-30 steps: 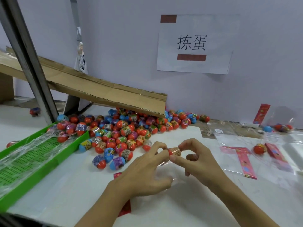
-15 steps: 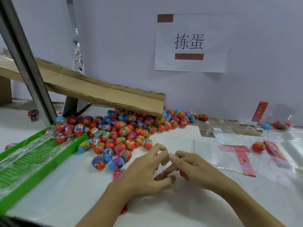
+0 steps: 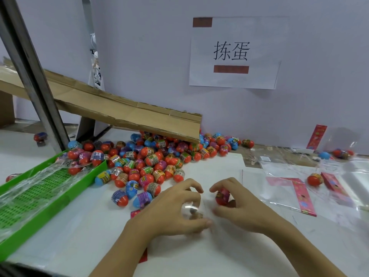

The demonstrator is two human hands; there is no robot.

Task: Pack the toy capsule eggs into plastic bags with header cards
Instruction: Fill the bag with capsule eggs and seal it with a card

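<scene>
A big heap of red, blue and purple capsule eggs (image 3: 151,160) lies on the white table below a cardboard chute. My right hand (image 3: 237,204) holds one red egg (image 3: 222,195) between thumb and fingers, low over the table. My left hand (image 3: 175,210) pinches the clear plastic bag (image 3: 189,208) right beside it; the bag's red header card (image 3: 135,213) shows under my left wrist. The bag is transparent and its mouth is hard to make out.
A green slotted tray (image 3: 38,198) lined with clear film stands at the left. The cardboard chute (image 3: 123,114) slopes down from the left. Spare bags with red header cards (image 3: 303,194) and a loose egg (image 3: 313,179) lie at the right. A metal post (image 3: 30,72) stands at the far left.
Both hands have dropped from chest height to the table. The egg, first held between both hands, is now in my right hand alone, and my left hand has taken the bag.
</scene>
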